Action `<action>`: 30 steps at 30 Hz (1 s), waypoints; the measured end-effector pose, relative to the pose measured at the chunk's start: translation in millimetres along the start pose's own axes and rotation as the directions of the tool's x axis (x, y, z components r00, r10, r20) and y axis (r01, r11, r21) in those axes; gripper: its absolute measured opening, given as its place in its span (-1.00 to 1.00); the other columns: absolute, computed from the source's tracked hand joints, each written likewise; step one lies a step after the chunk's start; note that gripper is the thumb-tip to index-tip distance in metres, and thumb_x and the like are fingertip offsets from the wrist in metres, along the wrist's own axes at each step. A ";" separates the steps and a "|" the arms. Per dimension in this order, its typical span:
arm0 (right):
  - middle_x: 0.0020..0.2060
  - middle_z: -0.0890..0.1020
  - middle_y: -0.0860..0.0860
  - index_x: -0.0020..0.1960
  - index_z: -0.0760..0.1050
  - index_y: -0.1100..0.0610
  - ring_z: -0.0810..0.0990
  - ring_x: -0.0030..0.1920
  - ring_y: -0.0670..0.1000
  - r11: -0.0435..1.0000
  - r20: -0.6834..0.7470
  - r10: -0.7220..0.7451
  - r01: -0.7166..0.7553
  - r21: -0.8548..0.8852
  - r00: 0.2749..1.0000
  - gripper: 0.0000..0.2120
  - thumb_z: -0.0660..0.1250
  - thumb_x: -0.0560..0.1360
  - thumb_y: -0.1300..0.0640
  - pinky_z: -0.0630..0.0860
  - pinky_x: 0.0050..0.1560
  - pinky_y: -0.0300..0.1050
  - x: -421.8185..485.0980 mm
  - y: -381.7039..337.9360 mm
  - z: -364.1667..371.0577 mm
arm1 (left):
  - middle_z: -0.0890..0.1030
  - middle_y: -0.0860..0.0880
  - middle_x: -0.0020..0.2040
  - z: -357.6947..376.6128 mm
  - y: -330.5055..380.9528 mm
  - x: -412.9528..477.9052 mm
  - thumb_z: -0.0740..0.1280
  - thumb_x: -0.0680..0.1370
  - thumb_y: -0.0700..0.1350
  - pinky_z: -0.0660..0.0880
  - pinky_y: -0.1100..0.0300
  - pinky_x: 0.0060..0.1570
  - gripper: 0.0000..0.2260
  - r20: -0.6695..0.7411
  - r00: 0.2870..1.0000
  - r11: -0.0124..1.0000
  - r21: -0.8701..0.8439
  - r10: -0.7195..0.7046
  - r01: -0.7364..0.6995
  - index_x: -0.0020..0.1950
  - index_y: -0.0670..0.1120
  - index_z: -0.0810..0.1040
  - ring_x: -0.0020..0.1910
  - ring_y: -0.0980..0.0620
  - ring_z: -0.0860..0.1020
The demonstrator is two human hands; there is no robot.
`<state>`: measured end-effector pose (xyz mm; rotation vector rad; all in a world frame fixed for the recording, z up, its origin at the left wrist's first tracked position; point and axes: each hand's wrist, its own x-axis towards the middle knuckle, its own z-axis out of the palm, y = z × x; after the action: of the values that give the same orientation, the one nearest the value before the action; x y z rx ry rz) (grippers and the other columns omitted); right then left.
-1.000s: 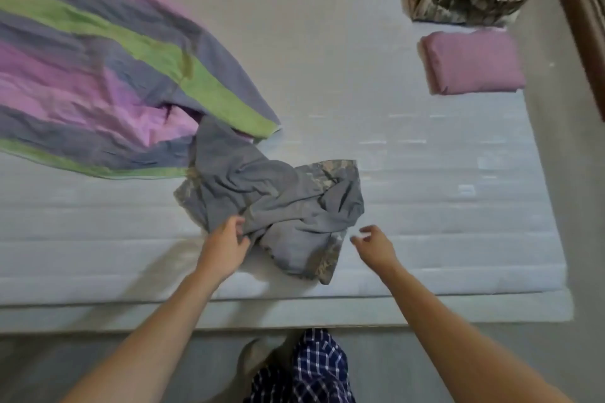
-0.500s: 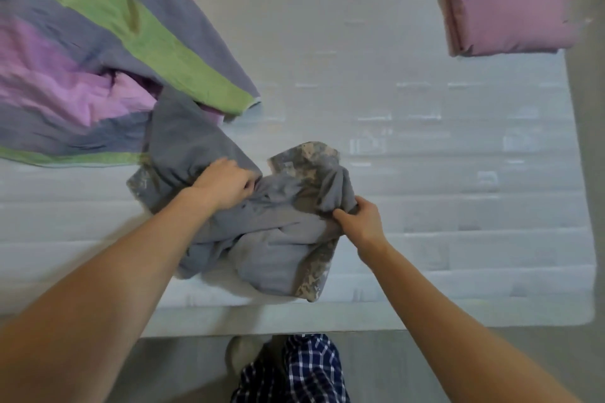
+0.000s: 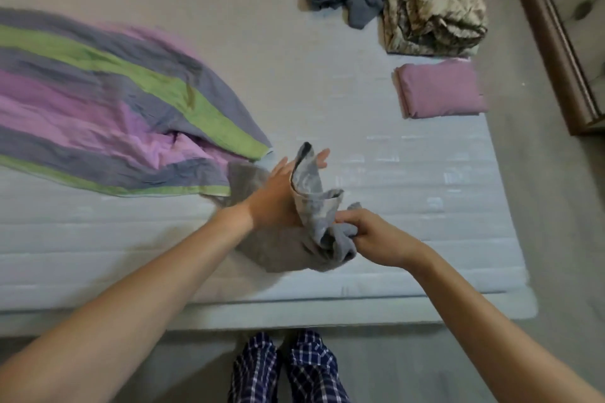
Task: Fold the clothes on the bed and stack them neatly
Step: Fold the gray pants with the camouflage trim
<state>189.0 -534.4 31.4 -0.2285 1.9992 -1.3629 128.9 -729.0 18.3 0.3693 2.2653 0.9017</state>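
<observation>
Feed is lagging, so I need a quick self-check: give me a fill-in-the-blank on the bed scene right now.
The right hand grips a garment coloured ___.
The left hand holds its fingers ___, not curled.
Beyond the folded pink cloth sits a pile patterned in ___.
The striped blanket lies to the hands' ___.
Missing words: grey; straight; camouflage; left.

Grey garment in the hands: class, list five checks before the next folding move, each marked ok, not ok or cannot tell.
1. Right hand grips the grey garment: ok.
2. Left hand lies against it, fingers straight: ok.
3. Garment spread flat: not ok, bunched.
4. Garment free of the striped blanket: cannot tell.
5. Bare mattress beside it for spreading: ok.
</observation>
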 end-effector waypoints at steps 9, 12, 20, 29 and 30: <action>-0.28 0.54 0.06 -0.20 0.47 0.13 0.50 -0.30 -0.09 0.995 -0.665 -0.036 0.089 0.045 0.746 -0.68 0.33 0.33 0.55 0.47 -0.31 -0.25 -105.8 -104.0 -51.5 | 0.61 0.11 0.09 -105.1 91.4 -92.4 0.41 0.48 -0.23 0.40 0.21 0.21 -0.79 -0.210 0.944 0.880 -0.354 0.255 -0.317 0.08 -0.04 0.54 0.14 0.16 0.52; -0.26 0.54 0.06 -0.15 0.44 0.19 0.54 -0.23 0.02 0.994 -0.675 -0.101 0.047 -0.098 0.731 -0.72 0.39 0.35 0.52 0.55 -0.18 -0.09 -126.2 -134.2 -55.2 | 0.66 0.27 -0.11 -126.5 121.9 -105.0 0.37 0.49 -0.25 0.53 0.32 0.00 -0.74 -0.279 0.926 0.830 -0.429 0.255 -0.358 -0.02 0.13 0.57 -0.04 0.25 0.60; 0.17 0.57 -0.02 0.28 0.39 0.07 0.56 0.16 -0.06 0.978 -0.437 -0.074 0.150 0.143 0.896 -0.56 0.38 0.43 0.08 0.51 0.17 -0.11 -175.2 -227.6 -65.4 | 0.62 0.03 -0.20 -162.6 194.9 -139.9 0.30 0.51 -0.20 0.51 0.25 -0.24 -0.91 -0.424 0.853 0.564 -0.642 0.304 -0.520 -0.06 -0.02 0.49 -0.24 0.15 0.61; -0.07 0.68 0.03 0.08 0.52 0.14 0.67 -0.07 0.01 0.798 -0.783 -0.095 0.518 0.309 0.614 -0.83 0.34 0.50 0.16 0.62 -0.09 -0.09 -159.5 -303.0 -63.7 | 0.64 0.04 -0.06 -186.6 206.6 -171.8 0.52 0.34 -0.02 0.50 0.37 -0.15 -0.61 -0.366 0.821 0.726 -0.394 0.438 -0.563 0.07 0.14 0.44 -0.11 0.19 0.62; -0.13 0.70 0.03 0.07 0.52 0.16 0.68 -0.12 0.00 0.734 -0.784 -0.081 0.569 0.370 0.615 -0.86 0.34 0.51 0.18 0.63 -0.14 -0.09 -160.7 -309.2 -66.3 | 0.66 0.12 -0.10 -185.1 193.1 -172.2 0.52 0.37 -0.10 0.48 0.43 -0.20 -0.63 -0.289 0.849 0.781 -0.343 0.442 -0.523 0.07 0.13 0.46 -0.15 0.27 0.61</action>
<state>195.3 -537.6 386.0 0.3050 2.0197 -2.6046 135.1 -764.5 334.4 0.7181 2.0970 1.7175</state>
